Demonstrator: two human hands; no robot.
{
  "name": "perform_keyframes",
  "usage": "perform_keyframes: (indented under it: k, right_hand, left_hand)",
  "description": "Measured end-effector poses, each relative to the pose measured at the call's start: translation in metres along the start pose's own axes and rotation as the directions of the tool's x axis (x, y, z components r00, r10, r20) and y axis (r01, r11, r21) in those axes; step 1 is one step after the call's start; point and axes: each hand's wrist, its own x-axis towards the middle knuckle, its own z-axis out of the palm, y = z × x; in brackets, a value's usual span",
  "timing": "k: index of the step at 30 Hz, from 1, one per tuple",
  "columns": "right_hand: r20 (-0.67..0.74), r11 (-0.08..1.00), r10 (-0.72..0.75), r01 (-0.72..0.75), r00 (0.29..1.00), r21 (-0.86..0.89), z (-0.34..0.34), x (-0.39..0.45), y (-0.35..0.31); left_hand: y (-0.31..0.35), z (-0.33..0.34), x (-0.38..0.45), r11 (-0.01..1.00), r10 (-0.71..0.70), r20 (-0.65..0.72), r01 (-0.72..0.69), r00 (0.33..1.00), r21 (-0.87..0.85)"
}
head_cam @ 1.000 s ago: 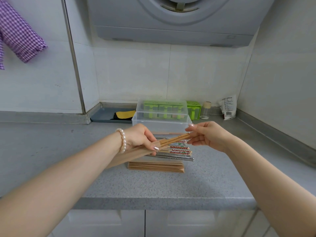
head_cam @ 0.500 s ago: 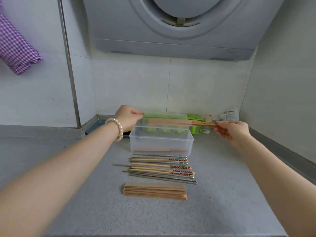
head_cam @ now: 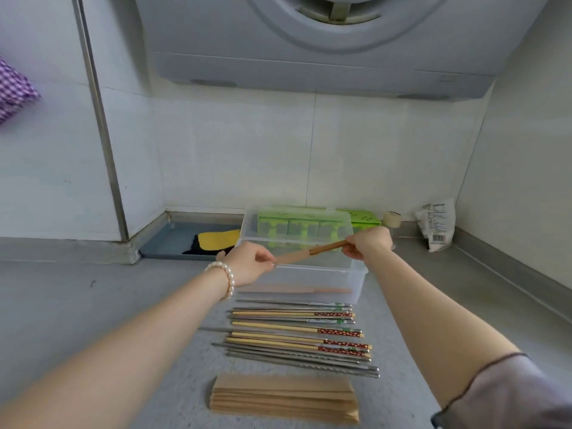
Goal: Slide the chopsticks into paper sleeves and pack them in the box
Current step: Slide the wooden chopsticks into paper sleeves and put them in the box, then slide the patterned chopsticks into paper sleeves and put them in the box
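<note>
Chopsticks (head_cam: 328, 246) — brown, half inside tan sleeve (head_cam: 291, 257).

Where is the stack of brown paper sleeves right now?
In the head view, the stack of brown paper sleeves lies on the grey countertop nearest the person, just in front of the row of loose chopsticks.

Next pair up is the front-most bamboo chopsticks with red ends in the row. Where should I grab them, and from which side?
Pinch the red patterned ends from above on the right. They are the thick ends, clear of the sleeve stack, leaving the thin tips free to enter a sleeve.
</note>
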Motion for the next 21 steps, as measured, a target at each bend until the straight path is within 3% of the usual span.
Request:
perform_keyframes:
  k: [3,6,9,13,18,21]
  right_hand:
    - [-0.037,0.996,-0.035,0.032,0.999,-0.088,0.010,0.006,0.003]
    - [-0.027,0.951,-0.118,0.105,0.993,-0.292,0.013,0.008,0.003]
    - [0.009,0.838,-0.265,0.235,0.964,-0.492,0.018,0.005,0.007]
    - [0.107,0.685,-0.330,0.316,0.938,-0.657,0.026,0.000,0.012]
    - [0.202,0.566,-0.389,0.407,0.899,-0.717,0.022,-0.008,0.013]
    - [0.195,0.591,-0.562,0.555,0.804,-0.586,0.009,-0.022,0.013]
  left_hand:
    - [-0.002,0.004,0.004,0.984,0.016,-0.012,-0.017,1.000,-0.179]
    - [-0.001,0.006,0.006,0.970,0.018,-0.019,-0.022,1.000,-0.242]
    - [0.000,0.007,0.004,0.962,0.013,-0.001,-0.013,1.000,-0.274]
    - [0.003,0.008,0.000,0.956,0.006,0.015,-0.002,1.000,-0.292]
    - [0.006,0.005,-0.004,0.958,0.004,0.048,0.010,0.999,-0.288]
    - [0.008,0.005,-0.008,0.962,-0.007,0.042,0.019,0.999,-0.274]
